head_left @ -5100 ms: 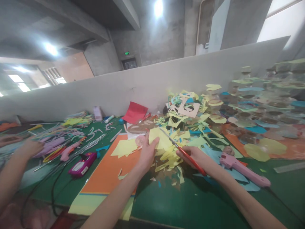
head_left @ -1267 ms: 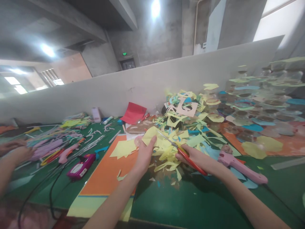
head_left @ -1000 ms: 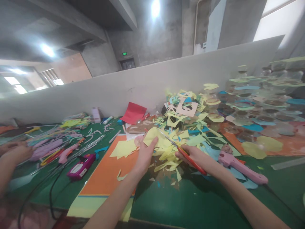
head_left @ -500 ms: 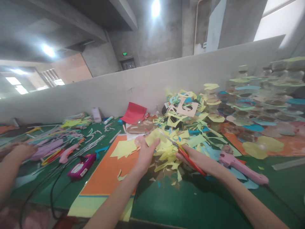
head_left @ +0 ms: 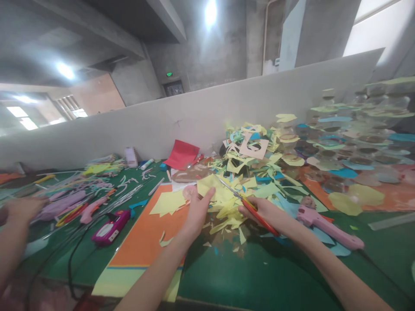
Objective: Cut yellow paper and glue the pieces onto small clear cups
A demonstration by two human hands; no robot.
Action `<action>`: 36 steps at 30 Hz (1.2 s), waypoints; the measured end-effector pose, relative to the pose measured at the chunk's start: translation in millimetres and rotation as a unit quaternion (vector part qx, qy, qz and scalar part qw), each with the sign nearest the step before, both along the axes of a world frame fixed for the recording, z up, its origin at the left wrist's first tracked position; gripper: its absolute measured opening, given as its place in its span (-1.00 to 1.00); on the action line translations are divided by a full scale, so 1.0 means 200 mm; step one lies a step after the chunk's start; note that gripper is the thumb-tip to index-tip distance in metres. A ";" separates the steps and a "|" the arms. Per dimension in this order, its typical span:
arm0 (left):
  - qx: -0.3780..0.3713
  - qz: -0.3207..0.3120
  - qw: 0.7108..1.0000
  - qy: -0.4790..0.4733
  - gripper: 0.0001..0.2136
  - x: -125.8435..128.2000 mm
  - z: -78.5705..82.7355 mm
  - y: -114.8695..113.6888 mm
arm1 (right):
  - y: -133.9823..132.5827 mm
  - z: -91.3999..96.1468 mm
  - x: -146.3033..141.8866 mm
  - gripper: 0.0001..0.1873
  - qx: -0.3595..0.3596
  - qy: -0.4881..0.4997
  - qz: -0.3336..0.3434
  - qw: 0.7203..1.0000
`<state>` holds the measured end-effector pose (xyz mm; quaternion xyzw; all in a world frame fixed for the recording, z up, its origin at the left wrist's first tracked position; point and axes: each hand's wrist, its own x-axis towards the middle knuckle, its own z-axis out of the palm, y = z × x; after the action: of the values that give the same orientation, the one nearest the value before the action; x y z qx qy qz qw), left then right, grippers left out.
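My left hand (head_left: 197,211) is closed on a piece of yellow paper (head_left: 207,185), thumb on top. A small pinkish round piece (head_left: 189,192) shows beside its fingers. In my right hand (head_left: 259,211) is a pair of scissors (head_left: 261,219) with red and yellow handles. The blades point up and left, their tips at the right edge of the yellow paper. Beneath and behind them lies a heap of yellow, green and blue paper scraps (head_left: 231,211). Left of my left hand, yellow sheets (head_left: 167,202) rest on orange paper (head_left: 142,235).
A pink glue gun (head_left: 333,229) lies right of my right hand. Clear bottle-like pieces with paper discs (head_left: 356,196) crowd the far right. A purple power strip (head_left: 110,229) and cables are at left, near another person's hand (head_left: 24,209). A low grey partition (head_left: 145,125) stands behind.
My hands and the scissors stay almost in place, with the yellow paper shifted slightly. The other person's hand at the left has moved a little. The view has shifted slightly.
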<state>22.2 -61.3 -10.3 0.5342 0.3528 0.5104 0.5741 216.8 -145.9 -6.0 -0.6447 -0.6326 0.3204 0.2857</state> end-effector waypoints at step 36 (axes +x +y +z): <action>0.020 -0.034 0.998 0.043 -0.58 0.01 0.03 -0.01 | 0.02 -0.01 0.00 -0.46 -0.007 -0.001 -0.004 1.000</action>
<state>23.6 -63.6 -3.7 0.5788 0.3480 0.4742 0.5648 217.1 -142.8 -7.3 -0.6494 -0.6280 0.3228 0.2823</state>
